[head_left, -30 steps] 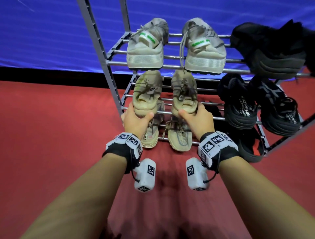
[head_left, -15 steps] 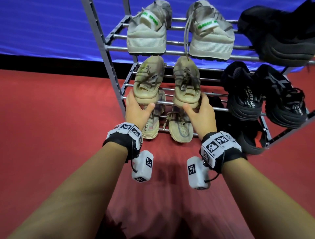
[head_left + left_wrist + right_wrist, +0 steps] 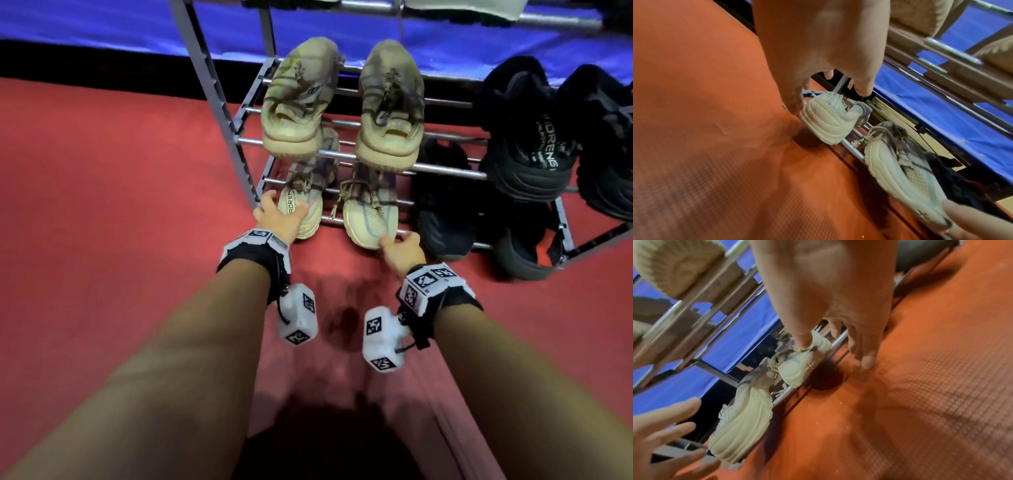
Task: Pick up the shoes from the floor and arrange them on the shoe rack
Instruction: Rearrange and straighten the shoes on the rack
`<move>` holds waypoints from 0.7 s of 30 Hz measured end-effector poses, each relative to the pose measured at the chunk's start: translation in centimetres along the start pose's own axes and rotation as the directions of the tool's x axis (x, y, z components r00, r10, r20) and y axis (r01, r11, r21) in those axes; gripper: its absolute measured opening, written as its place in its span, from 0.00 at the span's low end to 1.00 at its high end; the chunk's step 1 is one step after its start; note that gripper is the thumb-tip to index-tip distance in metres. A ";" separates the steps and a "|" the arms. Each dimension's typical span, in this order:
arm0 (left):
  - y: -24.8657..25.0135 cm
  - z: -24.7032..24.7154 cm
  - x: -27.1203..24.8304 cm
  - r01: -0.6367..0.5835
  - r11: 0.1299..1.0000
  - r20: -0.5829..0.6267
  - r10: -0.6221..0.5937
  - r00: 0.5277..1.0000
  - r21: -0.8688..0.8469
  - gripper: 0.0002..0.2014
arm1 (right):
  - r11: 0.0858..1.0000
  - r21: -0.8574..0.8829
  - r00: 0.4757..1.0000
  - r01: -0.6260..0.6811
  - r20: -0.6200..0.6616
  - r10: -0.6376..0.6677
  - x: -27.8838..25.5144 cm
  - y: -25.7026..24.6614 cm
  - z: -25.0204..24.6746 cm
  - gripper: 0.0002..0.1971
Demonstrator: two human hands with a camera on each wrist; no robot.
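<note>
We see our left hand (image 3: 274, 219) at the heel of the left cream mesh sneaker (image 3: 301, 216) on the lowest tier of the grey metal-bar shoe rack (image 3: 219, 102), thumb over the heel collar and fingers spread past the outer side; the grasp is wide and loose, and we cannot tell whether the fingers actually press the sole. Our right hand (image 3: 402, 248) reaches the heel of the right cream mesh sneaker (image 3: 370, 219), thumb tip touching its upper while the other fingers hang straight toward the red textured floor mat (image 3: 102, 205), so this grasp is wide too and holds nothing. Both sneakers lie with toes pointing into the rack and heels overhanging the front bar, side by side but apart.

On the tier above sit two worn olive-tan knit sneakers (image 3: 298, 102), heels over the front bar, directly over the cream pair. To the right stand black chunky sneakers with white lettering (image 3: 527, 150) on that same tier, with more black shoes (image 3: 445, 205) beneath them. A blue tarp wall (image 3: 102, 31) runs behind the rack.
</note>
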State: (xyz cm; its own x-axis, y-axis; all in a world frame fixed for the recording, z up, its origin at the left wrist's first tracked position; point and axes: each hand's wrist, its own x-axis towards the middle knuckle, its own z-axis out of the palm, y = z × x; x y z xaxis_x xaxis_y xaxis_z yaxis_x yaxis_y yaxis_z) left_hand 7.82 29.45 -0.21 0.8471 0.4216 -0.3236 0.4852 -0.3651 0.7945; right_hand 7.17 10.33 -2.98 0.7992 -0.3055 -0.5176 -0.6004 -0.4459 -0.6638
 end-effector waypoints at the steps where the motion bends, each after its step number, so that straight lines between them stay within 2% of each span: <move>1: -0.2 0.3 0.2 0.002 1.000 0.010 -0.002 1.000 -0.014 0.34 | 0.998 0.065 1.000 -0.015 0.024 0.013 0.6 0.4 0.4 0.32; 3: -0.9 0.8 0.7 0.013 1.000 0.013 -0.013 1.000 -0.016 0.35 | 0.975 0.212 0.997 -0.060 0.061 0.048 1.3 0.9 0.8 0.32; 5: -1.8 1.0 1.1 0.045 0.999 0.013 -0.045 0.999 -0.004 0.34 | 0.937 0.338 0.994 -0.089 0.089 0.062 1.8 1.2 0.8 0.26; 8: -2.7 1.2 1.4 0.054 0.998 0.053 -0.055 0.997 0.015 0.34 | 0.880 0.463 0.991 -0.108 0.117 0.060 2.2 1.3 0.7 0.27; 11: -2.9 1.1 2.0 0.062 0.998 0.075 -0.062 0.995 0.003 0.33 | 0.815 0.569 0.992 -0.105 0.116 0.047 2.3 1.1 1.1 0.22; 17: -2.8 0.8 2.5 0.069 0.998 0.110 -0.069 0.992 0.006 0.31 | 0.715 0.698 0.999 -0.048 0.036 0.031 1.7 0.3 1.0 0.17; 21: -2.5 0.7 1.8 0.054 0.998 0.079 -0.056 0.995 0.027 0.30 | 0.663 0.749 0.999 0.006 0.017 -0.028 0.3 0.4 -0.8 0.19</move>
State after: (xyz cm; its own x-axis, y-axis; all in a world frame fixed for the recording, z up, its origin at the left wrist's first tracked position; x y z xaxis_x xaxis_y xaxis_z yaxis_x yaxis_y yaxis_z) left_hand 8.31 30.56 -3.17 0.8332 0.3746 -0.4068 0.5357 -0.3645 0.7617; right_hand 7.18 9.37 -2.92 0.8151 -0.2784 -0.5080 -0.4145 0.3324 -0.8472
